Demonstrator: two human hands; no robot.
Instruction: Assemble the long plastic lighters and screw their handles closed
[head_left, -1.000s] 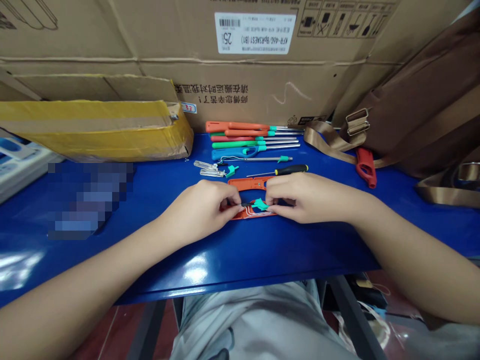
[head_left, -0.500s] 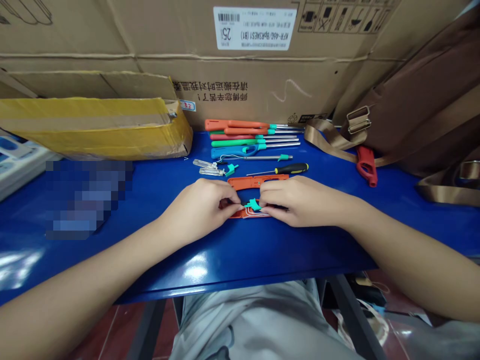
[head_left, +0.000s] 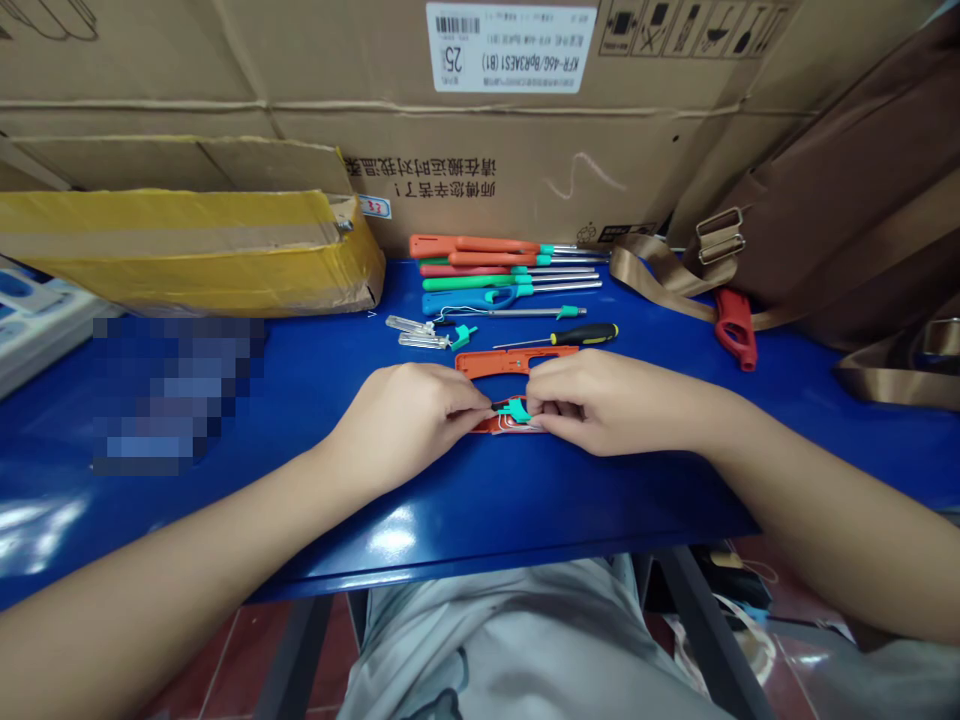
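An orange lighter shell half (head_left: 480,427) lies on the blue table with thin white wires in it. Over it sits a green trigger (head_left: 517,410), a small dark part at its left end. My left hand (head_left: 412,420) is closed, thumb and forefinger pinched at that dark end; what they grip is mostly hidden. From the right, my right hand (head_left: 600,402) has its fingers curled against the trigger, covering the shell's right end. Just behind, the other orange shell half (head_left: 487,363) lies partly under my right hand.
Behind are a screwdriver (head_left: 585,336), a metal tube (head_left: 517,313), clear plastic pieces (head_left: 420,335) and several long lighters (head_left: 472,285). A yellow-taped carton (head_left: 262,245) stands left. A red handle piece (head_left: 735,328) and strap (head_left: 660,275) lie right. A large cardboard box (head_left: 300,60) closes the back.
Both hands have shifted slightly right with the green trigger, over the lower shell half. The far shell half and the other things stay in place.
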